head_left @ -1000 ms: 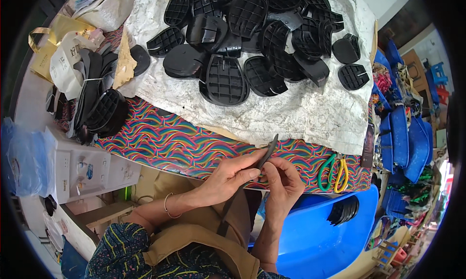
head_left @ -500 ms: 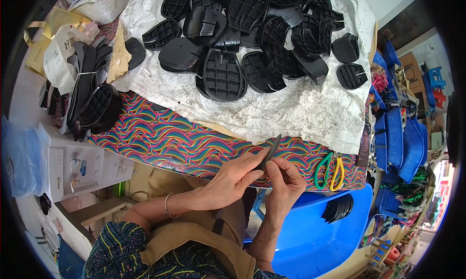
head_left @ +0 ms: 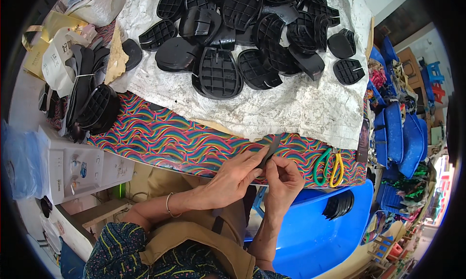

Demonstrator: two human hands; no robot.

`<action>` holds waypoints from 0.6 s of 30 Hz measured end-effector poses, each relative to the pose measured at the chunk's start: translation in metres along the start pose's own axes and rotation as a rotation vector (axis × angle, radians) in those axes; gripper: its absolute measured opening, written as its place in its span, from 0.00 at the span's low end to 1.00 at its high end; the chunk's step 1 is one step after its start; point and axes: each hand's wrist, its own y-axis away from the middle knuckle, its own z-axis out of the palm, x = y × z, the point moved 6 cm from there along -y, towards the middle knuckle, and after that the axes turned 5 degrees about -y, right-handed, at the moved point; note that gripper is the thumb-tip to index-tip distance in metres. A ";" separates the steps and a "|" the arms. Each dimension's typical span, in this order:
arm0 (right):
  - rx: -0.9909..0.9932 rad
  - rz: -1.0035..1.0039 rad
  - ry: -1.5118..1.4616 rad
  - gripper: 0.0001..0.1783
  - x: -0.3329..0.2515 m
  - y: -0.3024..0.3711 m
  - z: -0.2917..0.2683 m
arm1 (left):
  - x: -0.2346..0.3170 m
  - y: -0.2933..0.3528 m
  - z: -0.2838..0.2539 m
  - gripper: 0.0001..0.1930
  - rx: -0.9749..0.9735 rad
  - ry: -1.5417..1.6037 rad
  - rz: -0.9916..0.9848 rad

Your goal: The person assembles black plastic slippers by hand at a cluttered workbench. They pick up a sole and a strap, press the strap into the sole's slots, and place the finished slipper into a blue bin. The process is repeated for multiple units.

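My left hand (head_left: 236,174) and my right hand (head_left: 282,181) meet at the near edge of the table and both pinch a thin dark flat piece (head_left: 273,148) that stands up edge-on between the fingers. It looks like a black sole part. Just to the right of my hands lie scissors (head_left: 328,167) with green and yellow handles. Farther back, many black ribbed sole pieces (head_left: 219,73) are heaped on a crumpled white sheet (head_left: 291,109).
The table carries a rainbow wave-patterned cover (head_left: 160,140). A blue plastic tub (head_left: 320,225) with stacked black pieces (head_left: 338,205) stands low right. Black soles are bundled at the left (head_left: 92,104) beside paper bags (head_left: 53,56). A white box (head_left: 73,167) stands left, blue items (head_left: 398,128) right.
My hands stay together on the dark piece and have shifted slightly; the view has drifted a little, so the table sits lower in the picture.
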 end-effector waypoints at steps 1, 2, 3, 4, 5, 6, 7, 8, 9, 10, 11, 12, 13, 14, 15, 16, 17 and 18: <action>-0.002 -0.005 0.012 0.06 0.000 0.000 0.000 | 0.001 -0.002 0.001 0.24 -0.002 0.069 -0.008; -0.002 -0.011 0.024 0.05 -0.001 -0.001 -0.001 | 0.000 -0.004 0.001 0.23 -0.002 0.144 -0.025; -0.001 -0.019 0.036 0.05 -0.003 -0.002 -0.002 | 0.001 -0.007 0.002 0.22 0.000 0.219 -0.040; -0.002 -0.035 0.044 0.05 -0.002 -0.001 -0.004 | 0.001 -0.009 0.003 0.21 0.002 0.300 -0.064; -0.003 -0.052 0.052 0.05 0.002 -0.001 -0.007 | 0.001 -0.012 0.004 0.20 0.007 0.322 -0.061; -0.002 -0.069 0.062 0.05 0.002 -0.001 -0.009 | 0.002 -0.015 0.006 0.19 0.012 0.345 -0.057; 0.025 -0.128 0.115 0.05 -0.002 0.000 -0.010 | 0.002 -0.019 0.008 0.18 0.022 0.310 -0.026; 0.053 -0.187 0.169 0.04 -0.006 0.001 -0.009 | 0.002 -0.023 0.010 0.17 0.038 0.263 -0.009; 0.081 -0.246 0.222 0.04 -0.010 0.002 -0.010 | 0.003 -0.026 0.013 0.16 0.052 0.215 0.007; 0.124 -0.274 0.182 0.04 -0.013 0.004 -0.015 | 0.003 -0.029 0.015 0.15 0.074 0.155 0.009; 0.167 -0.302 0.141 0.04 -0.015 0.006 -0.020 | 0.000 -0.032 0.015 0.14 0.101 0.215 -0.038; 0.206 -0.328 0.096 0.05 -0.018 0.009 -0.025 | -0.002 -0.035 0.014 0.15 0.134 0.273 -0.084; 0.231 -0.340 0.047 0.05 -0.021 0.010 -0.034 | -0.008 -0.039 0.011 0.15 0.170 0.452 -0.181; 0.255 -0.352 -0.002 0.05 -0.025 0.009 -0.048 | -0.014 -0.043 0.008 0.16 0.206 0.630 -0.278; 0.286 -0.364 -0.050 0.05 -0.027 0.009 -0.065 | -0.012 -0.047 -0.002 0.17 0.226 0.585 -0.297; 0.316 -0.376 -0.098 0.05 -0.029 0.009 -0.076 | -0.009 -0.048 0.001 0.17 0.164 0.565 -0.254; 0.304 -0.383 -0.110 0.05 -0.029 0.009 -0.080 | -0.005 -0.049 0.006 0.17 0.104 0.544 -0.210; 0.298 -0.358 -0.106 0.04 -0.028 0.008 -0.078 | -0.001 -0.049 0.011 0.17 0.046 0.524 -0.170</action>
